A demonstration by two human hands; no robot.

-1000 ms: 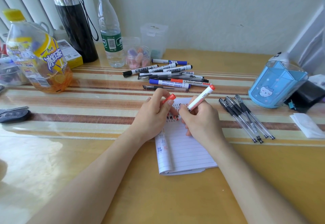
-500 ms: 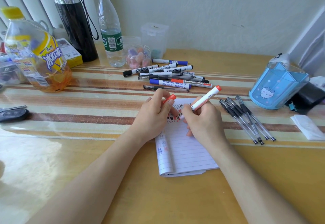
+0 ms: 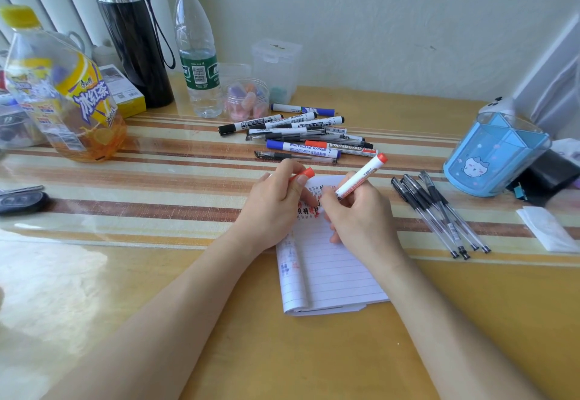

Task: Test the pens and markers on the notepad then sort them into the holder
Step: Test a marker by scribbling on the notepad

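Red-capped whiteboard marker (image 3: 361,179), gripped in the right hand (image 3: 361,214), has tilted lower over the last second, tip now pressing the notepad (image 3: 332,271) beside fresh red marks. Left hand (image 3: 276,208) pinches its red cap (image 3: 305,174). Testing looks underway; the blue holder (image 3: 496,154) stands well apart, apparently empty.

Bare table (image 3: 392,352) lies open near the notepad (image 3: 329,274); pens (image 3: 439,214) block the holder (image 3: 489,161).
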